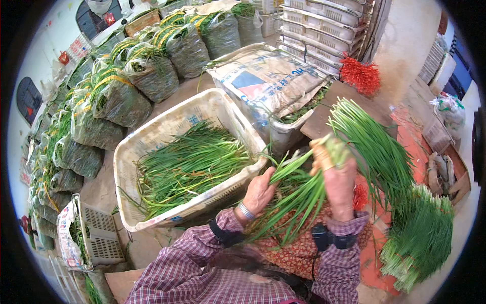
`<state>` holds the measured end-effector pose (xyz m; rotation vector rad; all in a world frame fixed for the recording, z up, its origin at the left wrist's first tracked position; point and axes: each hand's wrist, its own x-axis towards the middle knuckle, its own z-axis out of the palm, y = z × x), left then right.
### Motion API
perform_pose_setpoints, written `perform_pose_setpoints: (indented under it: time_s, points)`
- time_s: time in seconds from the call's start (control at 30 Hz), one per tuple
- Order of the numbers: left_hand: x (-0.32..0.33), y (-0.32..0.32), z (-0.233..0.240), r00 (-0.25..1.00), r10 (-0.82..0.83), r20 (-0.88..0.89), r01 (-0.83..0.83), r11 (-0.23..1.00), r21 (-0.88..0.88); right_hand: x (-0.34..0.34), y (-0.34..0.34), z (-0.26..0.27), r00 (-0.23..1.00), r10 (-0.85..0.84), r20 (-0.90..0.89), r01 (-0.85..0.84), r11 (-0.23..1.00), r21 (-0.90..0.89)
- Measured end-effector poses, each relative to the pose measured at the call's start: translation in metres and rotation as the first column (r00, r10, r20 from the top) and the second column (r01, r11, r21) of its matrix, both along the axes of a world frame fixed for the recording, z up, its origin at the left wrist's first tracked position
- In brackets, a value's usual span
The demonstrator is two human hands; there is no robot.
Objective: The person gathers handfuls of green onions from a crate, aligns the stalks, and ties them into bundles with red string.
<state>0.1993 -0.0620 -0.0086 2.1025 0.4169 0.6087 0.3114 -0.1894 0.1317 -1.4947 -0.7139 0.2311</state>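
My right hand (340,186), blurred and with pale wrapping on its fingers, grips a bunch of garlic chives (303,218) near the whitish stem ends. The leaves of that bunch hang down over my lap. My left hand (258,193), wearing a metal watch, pinches a few chive stalks (292,167) that stretch towards the right hand. Just left of it stands a white plastic crate (120,171) with loose chives (193,163) inside. Right of my right hand, a larger sheaf of chives (370,140) lies on a brown board (334,102), pale ends pointing away.
Bundled chives (421,231) are piled on a red sheet (374,262) at lower right. Red ties (358,74) lie beyond the board. Behind the crate is a sack-covered crate (262,79); stacked crates (322,26) rise farther back. Filled plastic bags (117,102) line the left.
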Motion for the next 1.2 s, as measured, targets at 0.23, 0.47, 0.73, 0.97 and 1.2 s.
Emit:
perform_pose_setpoints:
  time_s: [0.23,0.47,0.73,0.97,1.2]
  points:
    - [-0.040,0.041,-0.157,0.816,-0.225,-0.533,0.334,0.936,0.116,0.039,-0.073,0.081,0.987,-0.158,-0.028,0.156,0.900,0.407]
    - [-0.092,0.060,-0.128,0.753,-0.362,-0.549,0.456,0.889,0.039,0.092,-0.094,0.006,1.000,0.001,-0.017,0.005,0.942,0.336]
    - [-0.105,0.058,0.010,0.827,-0.481,-0.292,0.417,0.872,-0.255,0.061,-0.105,0.003,0.842,0.529,0.102,-0.417,0.519,0.746]
    - [-0.069,0.020,0.110,0.855,-0.489,0.172,0.517,0.782,-0.349,0.066,-0.111,-0.003,0.598,0.690,0.408,-0.750,0.301,0.589]
    - [-0.020,-0.029,0.128,0.825,-0.471,0.311,0.519,0.850,-0.089,0.071,-0.096,-0.001,0.343,0.782,0.520,-0.909,0.137,0.394]
